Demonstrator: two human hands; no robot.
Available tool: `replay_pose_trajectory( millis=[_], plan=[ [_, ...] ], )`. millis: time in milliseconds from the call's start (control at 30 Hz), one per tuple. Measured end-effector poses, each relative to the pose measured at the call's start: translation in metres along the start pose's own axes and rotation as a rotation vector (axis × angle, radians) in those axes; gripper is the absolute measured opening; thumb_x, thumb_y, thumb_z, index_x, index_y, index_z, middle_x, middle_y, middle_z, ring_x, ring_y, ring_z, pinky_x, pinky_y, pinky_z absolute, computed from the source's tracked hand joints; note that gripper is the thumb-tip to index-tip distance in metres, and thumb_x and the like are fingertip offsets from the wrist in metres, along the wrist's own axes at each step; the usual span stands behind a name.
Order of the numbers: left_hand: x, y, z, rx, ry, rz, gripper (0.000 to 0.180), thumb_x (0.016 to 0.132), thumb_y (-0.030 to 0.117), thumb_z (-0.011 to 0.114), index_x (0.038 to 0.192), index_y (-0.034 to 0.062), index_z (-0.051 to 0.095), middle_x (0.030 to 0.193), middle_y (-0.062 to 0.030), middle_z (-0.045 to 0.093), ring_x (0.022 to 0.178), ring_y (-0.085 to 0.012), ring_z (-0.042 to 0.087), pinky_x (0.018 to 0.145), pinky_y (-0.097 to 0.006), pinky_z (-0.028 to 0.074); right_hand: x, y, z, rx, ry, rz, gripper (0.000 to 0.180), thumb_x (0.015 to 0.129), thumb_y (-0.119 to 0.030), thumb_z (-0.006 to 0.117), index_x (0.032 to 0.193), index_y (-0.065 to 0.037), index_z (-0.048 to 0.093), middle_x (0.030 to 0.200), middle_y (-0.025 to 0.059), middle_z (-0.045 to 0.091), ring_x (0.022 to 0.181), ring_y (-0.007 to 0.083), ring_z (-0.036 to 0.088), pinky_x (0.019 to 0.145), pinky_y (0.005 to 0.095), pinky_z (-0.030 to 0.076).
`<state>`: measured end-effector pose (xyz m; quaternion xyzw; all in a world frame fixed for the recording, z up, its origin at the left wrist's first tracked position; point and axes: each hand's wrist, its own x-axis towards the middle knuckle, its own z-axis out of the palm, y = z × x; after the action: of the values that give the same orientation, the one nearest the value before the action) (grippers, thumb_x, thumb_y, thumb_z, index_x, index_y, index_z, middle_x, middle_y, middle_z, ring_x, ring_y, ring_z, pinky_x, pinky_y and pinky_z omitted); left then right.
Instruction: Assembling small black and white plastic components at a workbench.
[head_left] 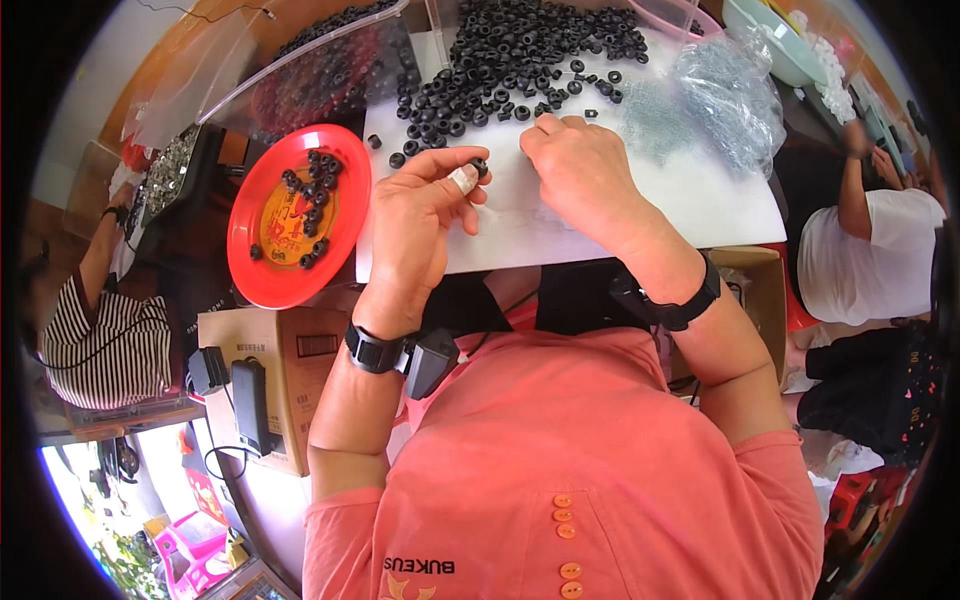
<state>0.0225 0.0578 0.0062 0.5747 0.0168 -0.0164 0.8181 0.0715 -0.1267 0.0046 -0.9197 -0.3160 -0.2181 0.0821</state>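
My left hand (pixel 408 215) is closed in a pinch above the white work surface (pixel 690 218). Between its taped thumb and index finger sits a small black ring-shaped part (pixel 480 168). To the right, my right hand (pixel 590 180) hovers near the front of a loose pile of black ring-shaped parts (pixel 530 55). Its fingers are curled together, and whatever they may hold is hidden. Left of my left hand lies a red plate (pixel 243 225) with several black parts on it.
A clear plastic bin (pixel 300 70) of black parts stands at the back left. A crumpled clear plastic bag (pixel 735 95) lies at the right of the surface. Cardboard boxes (pixel 255 345) flank me below the table edge. People sit at work on both sides.
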Motion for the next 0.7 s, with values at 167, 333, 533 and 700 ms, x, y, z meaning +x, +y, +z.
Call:
replay_pose_trajectory(
  millis=[167, 333, 533, 700],
  plan=[
    [-0.007, 0.000, 0.014, -0.103, -0.019, -0.065, 0.020, 0.093, 0.000, 0.058, 0.111, -0.0079, 0.065, 0.092, -0.0147, 0.067, 0.072, -0.0140, 0.060, 0.054, -0.023, 0.046, -0.004, 0.004, 0.002, -0.017, -0.010, -0.019, 0.011, 0.073, -0.008, 0.064, 0.083, -0.004, 0.068, 0.089, 0.0102, 0.065, 0.086, 0.0283, 0.065, 0.073, 0.0404, 0.052],
    [-0.009, -0.006, 0.018, -0.146, -0.049, -0.102, 0.020, 0.093, -0.001, 0.057, 0.110, -0.0076, 0.065, 0.091, -0.0149, 0.067, 0.074, -0.0149, 0.061, 0.054, -0.023, 0.047, -0.008, 0.008, 0.003, -0.022, 0.031, -0.076, 0.016, 0.075, -0.007, 0.063, 0.090, -0.004, 0.067, 0.092, 0.0098, 0.064, 0.091, 0.0286, 0.063, 0.079, 0.0406, 0.048],
    [-0.009, -0.010, 0.015, -0.096, -0.036, -0.107, 0.021, 0.093, -0.001, 0.058, 0.111, -0.0084, 0.064, 0.091, -0.0140, 0.067, 0.073, -0.0139, 0.061, 0.054, -0.023, 0.047, -0.012, 0.014, 0.001, 0.420, 0.060, 0.072, 0.013, 0.080, -0.005, 0.067, 0.091, -0.003, 0.061, 0.089, 0.0089, 0.064, 0.086, 0.0225, 0.061, 0.076, 0.0334, 0.047],
    [-0.008, -0.013, 0.016, -0.092, -0.017, -0.091, 0.022, 0.092, 0.000, 0.060, 0.112, -0.0083, 0.064, 0.091, -0.0136, 0.068, 0.072, -0.0133, 0.061, 0.054, -0.023, 0.047, -0.010, 0.014, -0.009, 1.009, 0.023, 0.243, 0.010, 0.088, -0.007, 0.065, 0.095, -0.001, 0.061, 0.086, 0.0050, 0.065, 0.081, 0.0120, 0.059, 0.074, 0.0258, 0.047]
  ],
)
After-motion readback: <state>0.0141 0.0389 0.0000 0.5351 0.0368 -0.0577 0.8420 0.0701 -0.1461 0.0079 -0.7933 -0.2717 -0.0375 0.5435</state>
